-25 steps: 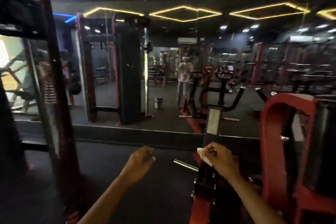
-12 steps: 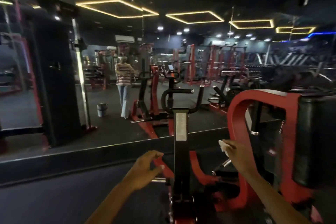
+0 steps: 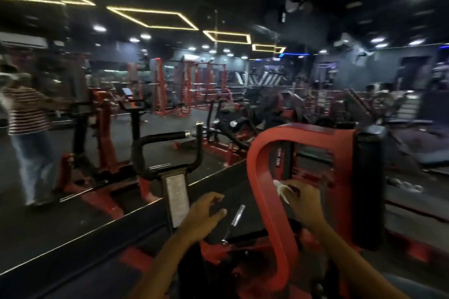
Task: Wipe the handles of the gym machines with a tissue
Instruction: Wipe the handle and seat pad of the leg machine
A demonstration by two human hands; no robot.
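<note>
Two bare forearms reach forward over a red-and-black gym machine in a dim, mirror-walled hall. The left hand point(image 3: 206, 213) hovers low at centre, fingers loosely curled and slightly spread, holding nothing, just beside a black post bearing a pale label point(image 3: 177, 199). A short chrome bar point(image 3: 237, 215) lies between the two hands, its long axis tilted up and to the right. The right hand point(image 3: 302, 201) pinches a crumpled white tissue point(image 3: 281, 189) between thumb and curled fingers; the tissue sticks out to the upper left of the fist, just beside the inner edge of the red frame point(image 3: 264, 177), though whether it touches the frame cannot be told through the blur. The frame loops upright, its long side running top to bottom, with a black pad point(image 3: 369, 177) standing to its right. Beyond the post, black curved handles point(image 3: 167, 139) rise, one arm pointing right and ending in a chrome cap. Farther back, the mirror shows a person in a striped top point(image 3: 24, 114) and pale trousers at far left, rows of red racks point(image 3: 184, 85), and yellow light outlines point(image 3: 155, 17) on the dark ceiling.
</note>
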